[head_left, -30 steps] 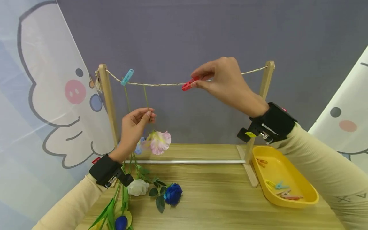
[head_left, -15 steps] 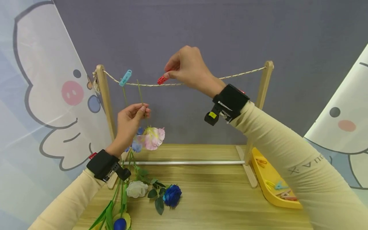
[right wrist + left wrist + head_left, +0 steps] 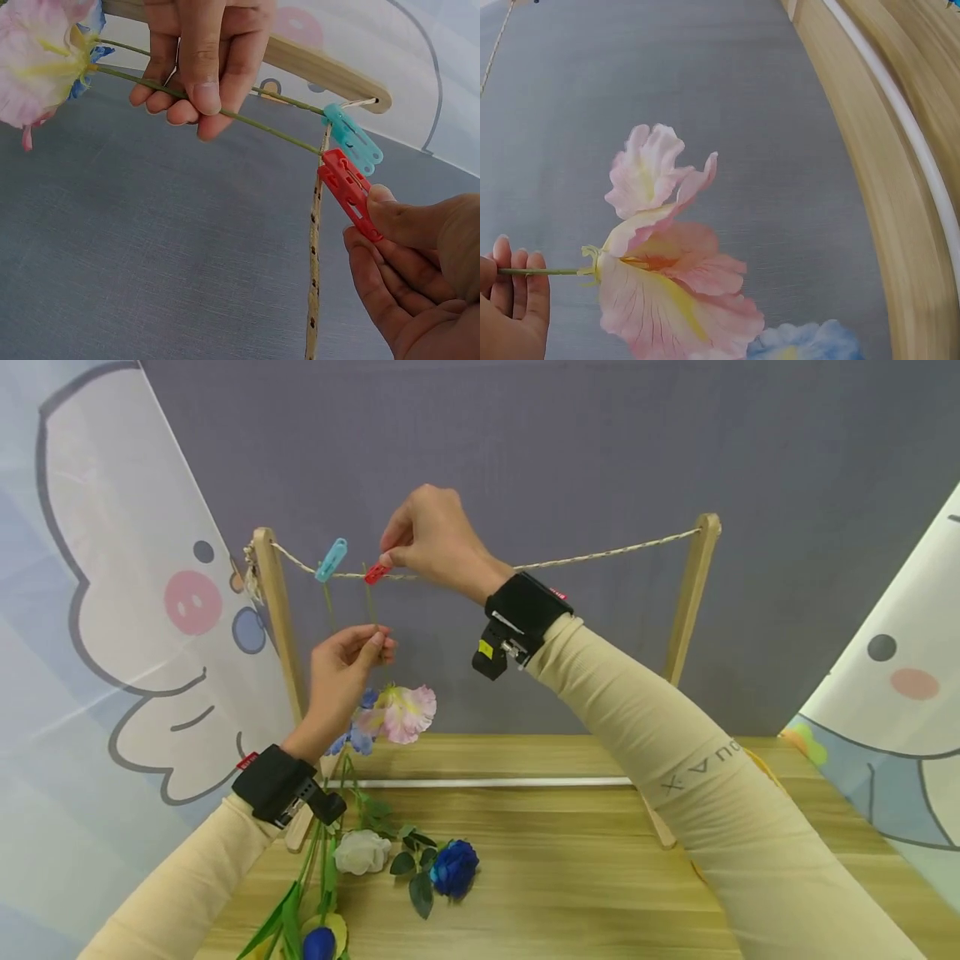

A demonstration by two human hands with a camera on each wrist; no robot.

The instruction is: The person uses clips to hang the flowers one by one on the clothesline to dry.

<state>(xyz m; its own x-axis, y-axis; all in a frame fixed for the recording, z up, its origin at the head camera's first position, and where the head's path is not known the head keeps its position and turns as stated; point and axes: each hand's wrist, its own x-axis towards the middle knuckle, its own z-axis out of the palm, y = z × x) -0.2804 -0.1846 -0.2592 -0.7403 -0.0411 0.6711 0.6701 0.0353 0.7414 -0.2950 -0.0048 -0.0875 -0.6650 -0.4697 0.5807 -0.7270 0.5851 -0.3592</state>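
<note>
My left hand (image 3: pixel 341 664) pinches the green stem (image 3: pixel 277 133) of a pink-and-yellow artificial flower (image 3: pixel 667 262), its bloom hanging down. Between thumb and fingers, my right hand (image 3: pixel 435 539) holds a red clothespin (image 3: pixel 349 191) at the rope (image 3: pixel 600 557). The clothespin's tip meets the upper end of the stem there; whether it grips the stem, I cannot tell. Just to the left, a light blue clothespin (image 3: pixel 332 560) sits on the rope with another stem below it. A pale blue flower (image 3: pixel 352 742) hangs behind the pink one.
Wooden posts (image 3: pixel 690 602) carry the rope, with a white bar (image 3: pixel 487 782) low between them. A white rose (image 3: pixel 362 852), a blue rose (image 3: pixel 453 868) and a dark blue tulip (image 3: pixel 319 943) lie on the table (image 3: pixel 570 868). My right sleeve hides most of the yellow tray.
My right hand has carried the red clothespin leftward along the rope to the stem's upper end. My left hand has risen slightly, still pinching the stem.
</note>
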